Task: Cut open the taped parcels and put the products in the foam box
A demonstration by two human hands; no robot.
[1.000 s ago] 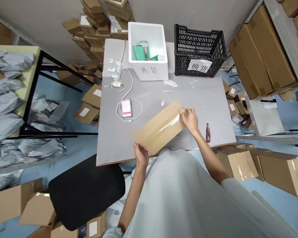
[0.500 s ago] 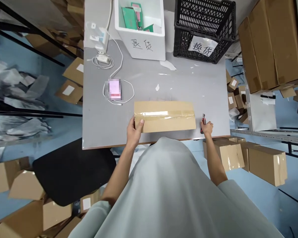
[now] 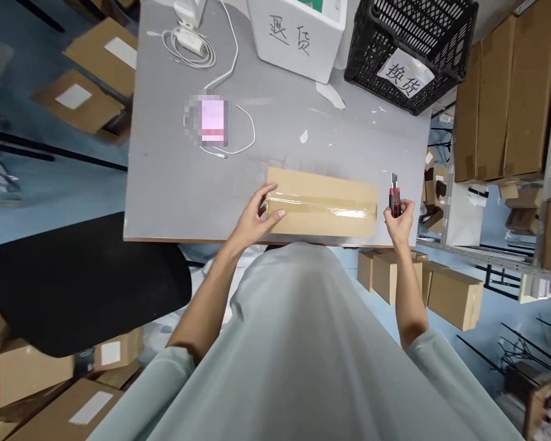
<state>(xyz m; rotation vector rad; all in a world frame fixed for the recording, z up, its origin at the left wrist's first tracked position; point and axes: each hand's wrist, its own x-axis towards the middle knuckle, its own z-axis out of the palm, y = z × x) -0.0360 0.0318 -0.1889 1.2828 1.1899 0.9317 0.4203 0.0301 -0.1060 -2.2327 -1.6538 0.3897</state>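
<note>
A long, flat cardboard box [image 3: 321, 184] lies on the grey table near its front edge, with clear tape running along its top. My left hand [image 3: 252, 217] grips its left end, thumb near the front corner and fingers at the far side. To the right of the box, my right hand [image 3: 400, 223] is closed around a red and black utility knife [image 3: 394, 199]. The knife points away from me, its blade end apart from the box.
On the grey table [image 3: 174, 196], a white cable circles a pixelated pink item [image 3: 212, 119]. A white bin [image 3: 298, 43] and a black plastic crate [image 3: 408, 55] stand at the back. A black chair [image 3: 87, 282] is at left; cartons [image 3: 454, 297] stand at lower right.
My right hand has brought the knife up, its grip now on the lower handle. The left hand holds the box end with fingers spread wider. The view has shifted and turned slightly.
</note>
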